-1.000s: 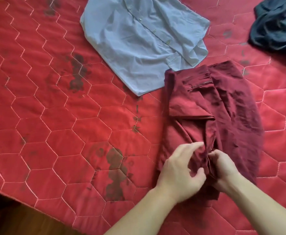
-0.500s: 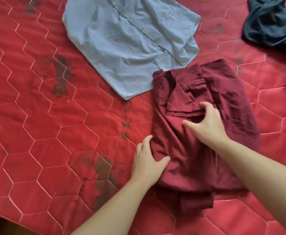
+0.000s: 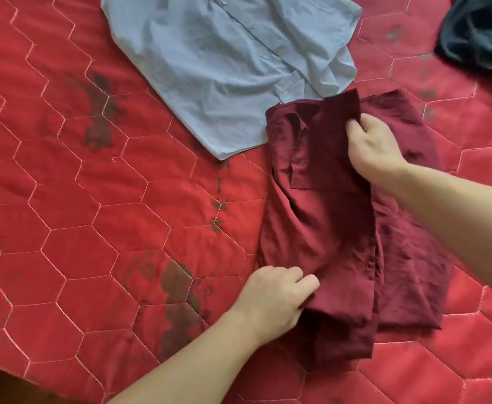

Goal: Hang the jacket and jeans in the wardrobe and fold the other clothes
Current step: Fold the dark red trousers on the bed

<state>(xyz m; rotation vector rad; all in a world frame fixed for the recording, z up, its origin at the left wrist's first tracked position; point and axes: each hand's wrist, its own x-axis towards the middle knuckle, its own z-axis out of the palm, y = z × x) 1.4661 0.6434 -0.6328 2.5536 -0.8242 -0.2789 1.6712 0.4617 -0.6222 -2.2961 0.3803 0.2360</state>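
Two hands grip the dark red cotton garment [image 3: 326,228] lying half-folded on the red quilted bedspread [image 3: 64,199]: right hand [image 3: 375,150] pinches top flap, left hand [image 3: 271,298] clutches lower edge. Risk: uneven pull skews fold, layers slip apart.

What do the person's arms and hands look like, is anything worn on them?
Both forearms are bare: no sleeves show in this view. The left hand and right hand wear no gloves, and no rings, watch or bracelets show.
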